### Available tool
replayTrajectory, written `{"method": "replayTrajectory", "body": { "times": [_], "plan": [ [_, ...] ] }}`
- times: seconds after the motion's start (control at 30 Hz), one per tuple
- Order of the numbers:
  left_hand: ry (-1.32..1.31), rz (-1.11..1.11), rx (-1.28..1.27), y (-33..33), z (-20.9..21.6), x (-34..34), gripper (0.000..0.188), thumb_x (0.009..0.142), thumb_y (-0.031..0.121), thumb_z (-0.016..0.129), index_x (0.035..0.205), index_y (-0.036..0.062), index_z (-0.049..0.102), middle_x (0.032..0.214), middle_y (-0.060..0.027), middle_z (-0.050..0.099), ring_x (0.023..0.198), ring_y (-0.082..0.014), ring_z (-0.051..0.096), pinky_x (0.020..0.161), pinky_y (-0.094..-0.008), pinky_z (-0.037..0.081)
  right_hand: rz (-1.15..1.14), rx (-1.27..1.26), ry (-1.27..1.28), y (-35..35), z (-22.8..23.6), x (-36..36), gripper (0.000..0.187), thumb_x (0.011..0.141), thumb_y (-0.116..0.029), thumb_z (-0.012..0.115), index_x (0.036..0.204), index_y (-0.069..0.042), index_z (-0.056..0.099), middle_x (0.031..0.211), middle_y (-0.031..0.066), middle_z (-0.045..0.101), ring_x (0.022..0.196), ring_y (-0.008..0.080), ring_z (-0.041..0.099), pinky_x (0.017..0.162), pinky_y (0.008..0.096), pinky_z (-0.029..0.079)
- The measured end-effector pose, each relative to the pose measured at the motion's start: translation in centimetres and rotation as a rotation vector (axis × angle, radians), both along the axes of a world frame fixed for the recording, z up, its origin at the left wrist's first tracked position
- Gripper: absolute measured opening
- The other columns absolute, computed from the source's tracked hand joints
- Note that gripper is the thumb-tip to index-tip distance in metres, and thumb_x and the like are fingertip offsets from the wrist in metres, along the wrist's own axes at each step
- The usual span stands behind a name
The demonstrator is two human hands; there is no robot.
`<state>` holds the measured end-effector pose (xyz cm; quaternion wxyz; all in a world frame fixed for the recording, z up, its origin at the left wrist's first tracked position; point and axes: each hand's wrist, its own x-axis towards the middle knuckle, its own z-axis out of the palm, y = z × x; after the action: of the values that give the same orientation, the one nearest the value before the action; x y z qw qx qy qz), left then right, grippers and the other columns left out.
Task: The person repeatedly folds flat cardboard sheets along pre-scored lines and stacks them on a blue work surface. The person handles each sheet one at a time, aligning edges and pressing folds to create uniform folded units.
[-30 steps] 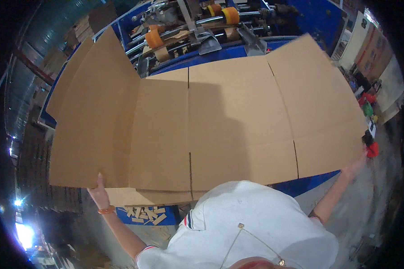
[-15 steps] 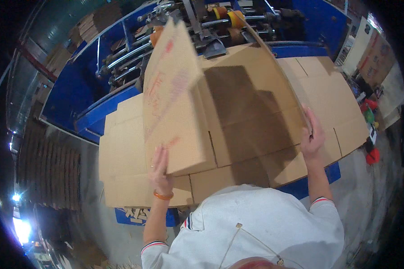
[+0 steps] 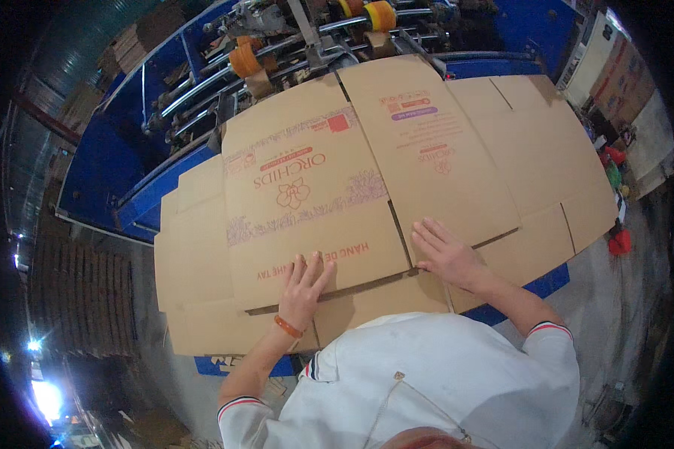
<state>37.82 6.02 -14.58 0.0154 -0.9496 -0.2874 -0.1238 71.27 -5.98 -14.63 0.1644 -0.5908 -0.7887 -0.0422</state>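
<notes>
We have the printed carton blank [image 3: 371, 187] lying folded on the open cardboard sheet [image 3: 554, 157], between that sheet's left and right ends and set back from its near edge. Its left panel [image 3: 307, 202] and right panel [image 3: 434, 165] are both turned over; we judge this folding nearly complete. Whether their seam is joined, we cannot tell. The sheet beneath is not yet folded. Our left hand [image 3: 301, 293] rests flat, fingers spread, on the left panel; our right hand [image 3: 449, 256] lies flat beside the seam. Neither grasps anything.

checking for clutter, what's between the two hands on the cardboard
In the head view, only folded cardboard, with red print and a dark slot, lies between the left hand and right hand.
</notes>
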Motion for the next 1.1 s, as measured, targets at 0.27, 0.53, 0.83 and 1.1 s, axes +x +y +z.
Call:
{"method": "replayTrajectory", "body": {
  "times": [0.27,0.53,0.83,1.1],
  "plan": [
    [0.201,-0.017,-0.147,1.7,3.0,-0.7,0.066,0.077,0.013,0.069,0.140,0.0201,0.049,0.148,-0.0144,0.042,0.132,-0.0404,0.041,0.105,-0.0552,0.035,0.066,-0.167,0.249,3.5,0.0,4.1,0.052,0.083,-0.023,0.066,0.129,-0.003,0.054,0.139,0.0146,0.051,0.131,0.0310,0.045,0.108,0.0412,0.039],
    [-0.179,0.661,-0.333,24.0,-1.9,-8.7,0.058,0.088,0.043,0.057,0.126,-0.0015,0.055,0.123,-0.0281,0.056,0.118,-0.0423,0.051,0.097,-0.0474,0.043,-0.716,-0.088,1.278,13.3,-3.5,27.4,0.049,0.101,-0.036,0.041,0.135,-0.002,0.052,0.130,0.0122,0.056,0.125,0.0211,0.048,0.105,0.0317,0.037],
    [-0.173,1.003,-0.434,32.6,-3.6,-7.5,0.082,0.097,0.061,0.019,0.110,-0.0056,0.066,0.110,-0.0337,0.062,0.111,-0.0443,0.058,0.096,-0.0489,0.044,-0.737,-0.293,1.371,20.3,-6.4,30.1,0.070,0.099,-0.054,0.040,0.135,0.006,0.049,0.133,0.0192,0.055,0.122,0.0270,0.052,0.101,0.0366,0.040],
    [-0.228,1.106,-0.383,29.7,-1.4,-5.3,0.079,0.097,0.060,0.023,0.108,-0.0038,0.068,0.111,-0.0315,0.063,0.112,-0.0456,0.057,0.097,-0.0486,0.043,-0.863,-0.222,0.790,19.3,-4.6,27.5,0.075,0.098,-0.056,0.034,0.115,0.012,0.061,0.116,0.0297,0.063,0.115,0.0414,0.058,0.099,0.0433,0.043]
  ]
}}
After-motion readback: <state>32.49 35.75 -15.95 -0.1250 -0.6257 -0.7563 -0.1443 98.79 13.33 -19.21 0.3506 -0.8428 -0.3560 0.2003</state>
